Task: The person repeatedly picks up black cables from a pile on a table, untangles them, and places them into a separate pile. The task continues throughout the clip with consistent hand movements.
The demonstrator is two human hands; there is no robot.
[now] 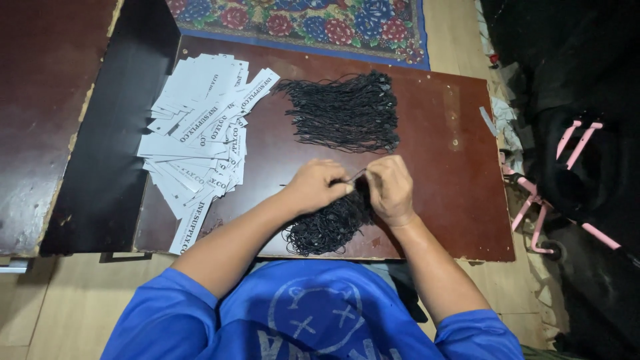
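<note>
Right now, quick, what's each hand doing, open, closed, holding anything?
Left hand: closed, pinching a thin black cord.
Right hand: closed, pinching the same cord above the near cord pile.

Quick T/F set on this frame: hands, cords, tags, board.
1. Both hands pinch a thin black cord between them. True: left hand and right hand meet over the near cord pile.
2. The paper tags lie right of the hands. False: they lie to the left.
3. A second cord bundle lies farther up the board. True.
4. The person wears a red shirt. False: the shirt is blue.
5. The tags are stacked in one neat pile. False: they are fanned out loosely.
</note>
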